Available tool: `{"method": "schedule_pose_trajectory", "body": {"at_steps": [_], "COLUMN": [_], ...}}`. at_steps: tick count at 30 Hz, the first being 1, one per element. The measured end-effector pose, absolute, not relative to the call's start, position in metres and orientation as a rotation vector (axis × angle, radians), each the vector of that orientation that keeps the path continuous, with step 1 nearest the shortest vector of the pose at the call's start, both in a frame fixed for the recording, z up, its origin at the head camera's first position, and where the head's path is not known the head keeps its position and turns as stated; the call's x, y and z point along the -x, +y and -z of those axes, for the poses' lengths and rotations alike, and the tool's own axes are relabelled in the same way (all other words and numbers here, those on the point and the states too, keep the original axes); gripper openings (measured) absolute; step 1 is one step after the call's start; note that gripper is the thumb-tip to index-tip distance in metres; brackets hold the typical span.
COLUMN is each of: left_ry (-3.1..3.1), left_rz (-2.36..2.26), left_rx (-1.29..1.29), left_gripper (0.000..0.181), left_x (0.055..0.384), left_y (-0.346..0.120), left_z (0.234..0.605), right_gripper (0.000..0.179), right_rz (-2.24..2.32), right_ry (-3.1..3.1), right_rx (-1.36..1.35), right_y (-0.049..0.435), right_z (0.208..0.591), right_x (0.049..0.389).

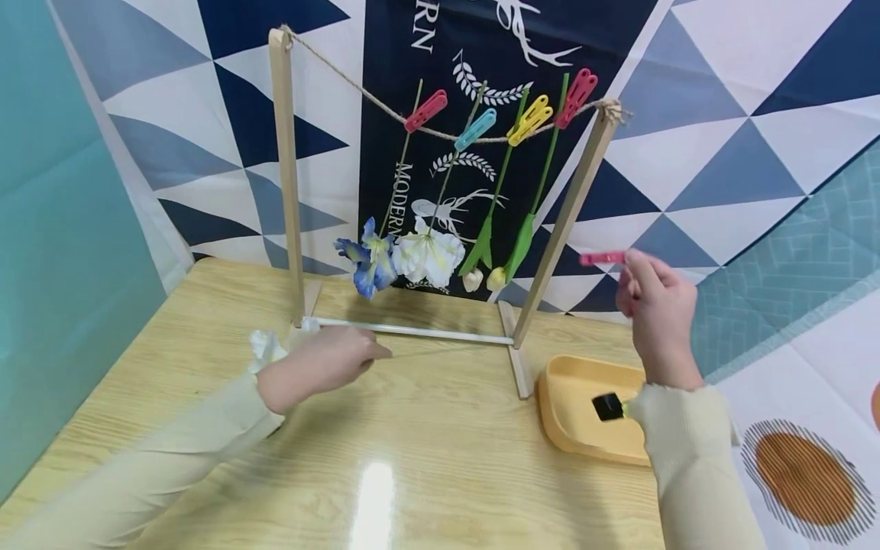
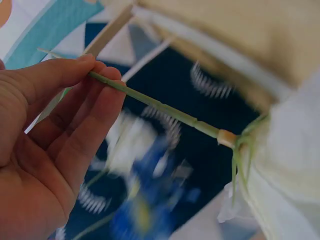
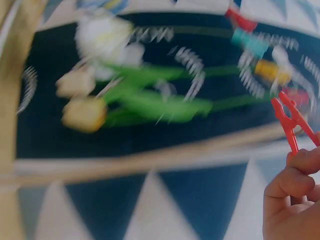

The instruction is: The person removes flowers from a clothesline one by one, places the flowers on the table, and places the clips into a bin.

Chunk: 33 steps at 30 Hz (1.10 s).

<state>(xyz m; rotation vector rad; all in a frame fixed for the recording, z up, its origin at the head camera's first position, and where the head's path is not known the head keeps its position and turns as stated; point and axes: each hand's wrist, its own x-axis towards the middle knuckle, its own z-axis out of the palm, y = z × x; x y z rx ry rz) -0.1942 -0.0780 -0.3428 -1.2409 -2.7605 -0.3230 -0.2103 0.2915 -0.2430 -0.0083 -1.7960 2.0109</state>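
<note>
My left hand (image 1: 323, 365) pinches the green stem (image 2: 165, 107) of a white flower between thumb and fingertips; its bloom (image 2: 287, 175) hangs back toward the wrist. In my right hand (image 1: 661, 309) is a red clothespin (image 3: 291, 120), gripped at its handle end, right of the wooden frame. A rope (image 1: 351, 82) sags between the frame's posts. Clipped along it, flowers hang bloom-down: a blue flower (image 1: 374, 260) by a red clothespin (image 1: 426, 111), a white flower (image 1: 431, 256) by a blue one (image 1: 476, 130), and two tulips (image 1: 496, 279) by yellow (image 1: 530, 121) and red (image 1: 576, 98) ones.
The wooden frame (image 1: 285, 153) stands on a wood-grain table (image 1: 440, 458), with a white bar (image 1: 419, 331) low between its feet. At the right lies a yellow-orange tray (image 1: 560, 435), partly behind my right forearm. A patterned cloth (image 1: 694, 153) hangs behind.
</note>
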Motion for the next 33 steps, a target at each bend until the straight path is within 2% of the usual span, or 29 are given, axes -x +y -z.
{"method": "schedule_pose_trajectory", "body": {"at_steps": [7,13,19,25,33], "left_ry": [-2.766,-2.807,-2.908,-3.063,-3.101], "left_rz": [0.395,0.474,0.620,0.951,1.237], "left_rx": [1.342,1.268,1.140,1.028,0.967], "left_gripper": [0.032,0.034,0.027,0.016,0.017], "left_x": [0.207,0.212,0.224,0.234,0.237], "left_y": [-0.056,-0.044,-0.042,-0.042,-0.040], "left_z": [0.396,0.427,0.453,0.471,0.478], "right_gripper": [0.022,0.022,0.027,0.024,0.029], "right_rz": [-2.105,-2.036,-1.971,-1.903,-1.990], "right_ry": [-2.007,-2.201,-2.394,-2.586,-2.758], "right_rx": [0.232,0.448,0.668,0.738,0.838], "right_y": [0.357,0.391,0.406,0.410,0.416], "right_z": [0.302,0.355,0.394,0.416,0.437], "right_x": [0.187,0.184,0.189,0.192,0.193]}}
